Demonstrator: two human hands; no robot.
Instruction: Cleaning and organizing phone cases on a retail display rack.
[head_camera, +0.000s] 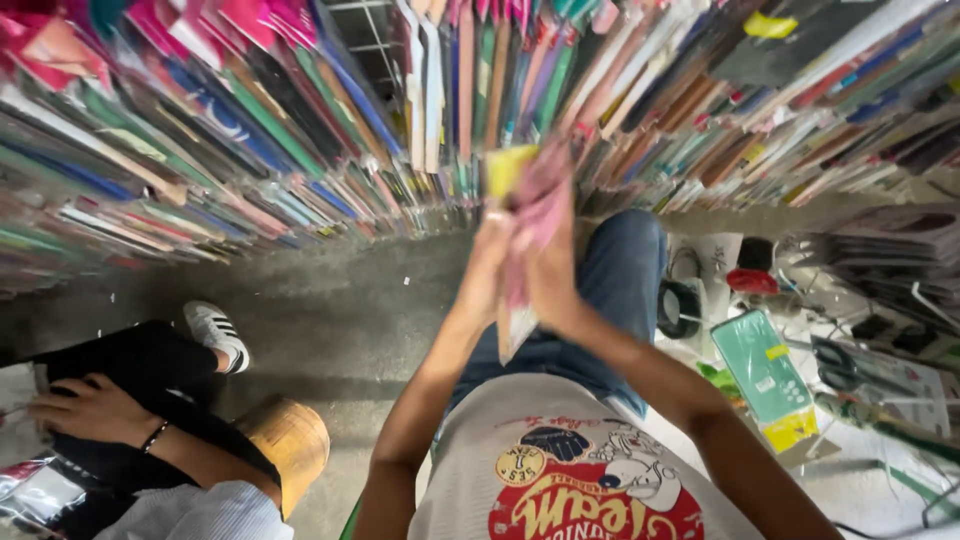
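Both my hands are raised in front of me, holding a thin pink sheet packet (538, 205) with a yellow part at its top. My left hand (487, 268) grips its left edge and my right hand (553, 275) grips the right side; the packet is blurred by motion. A pale lower corner of the packet (515, 335) hangs below my hands. I am seated in a light printed shirt and blue jeans (620, 270), facing a wall of stacked coloured sheets.
Dense racks of coloured flat packs (250, 140) fill the top and right. Another person sits at lower left, a hand (90, 408) on a dark lap, a white shoe (218, 332) on the concrete floor. A green packet (765, 370), tape roll (680, 305) and scissors (840, 365) lie at right.
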